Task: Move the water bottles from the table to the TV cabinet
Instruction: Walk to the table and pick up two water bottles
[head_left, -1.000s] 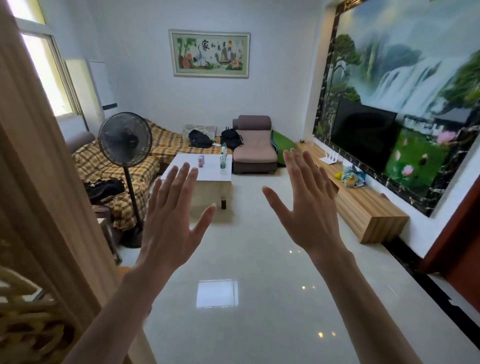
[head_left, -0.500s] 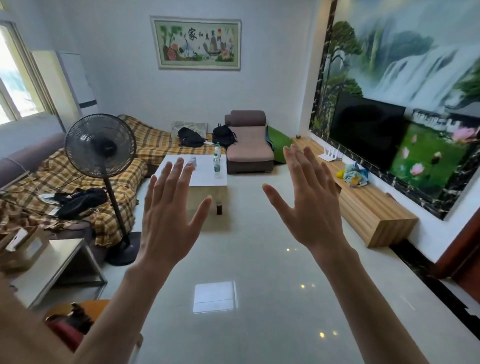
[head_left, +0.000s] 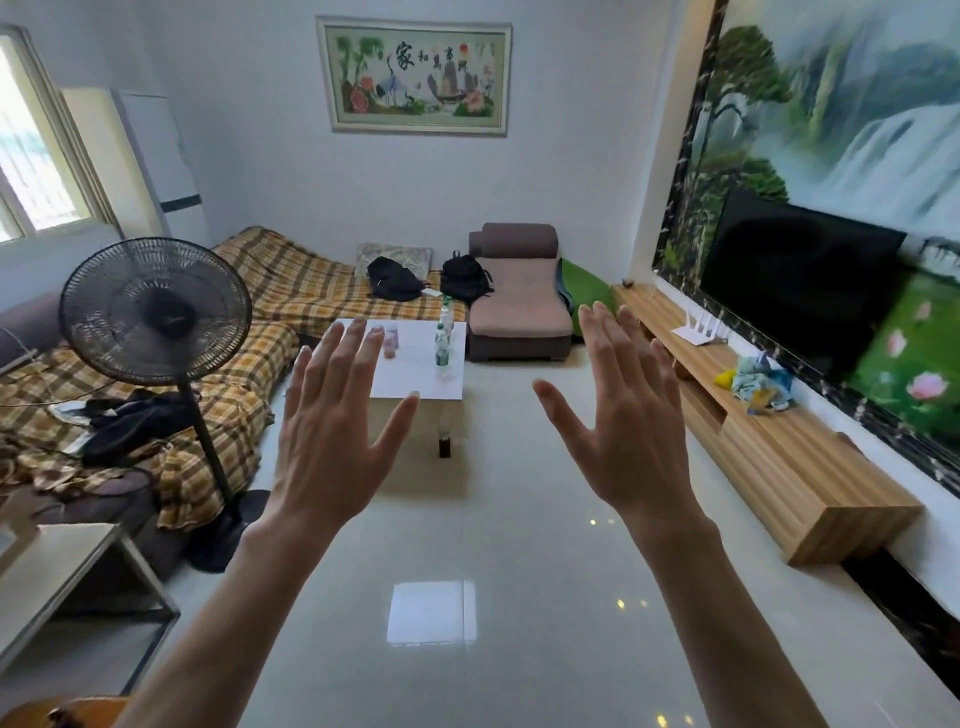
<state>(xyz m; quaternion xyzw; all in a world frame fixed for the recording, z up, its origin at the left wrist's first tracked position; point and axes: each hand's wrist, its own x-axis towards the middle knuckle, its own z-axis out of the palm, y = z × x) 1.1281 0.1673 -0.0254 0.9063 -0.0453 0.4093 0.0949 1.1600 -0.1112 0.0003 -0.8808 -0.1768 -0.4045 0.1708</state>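
Two bottles (head_left: 443, 335) stood upright near the right edge of the white tabletop (head_left: 415, 382), well apart from the cabinet (head_left: 769, 441) along the right wall. The left hand (head_left: 332, 441) and right hand (head_left: 623, 431) were raised, backs to the camera, fingers spread, holding nothing. The bottles' green labels were too small to read.
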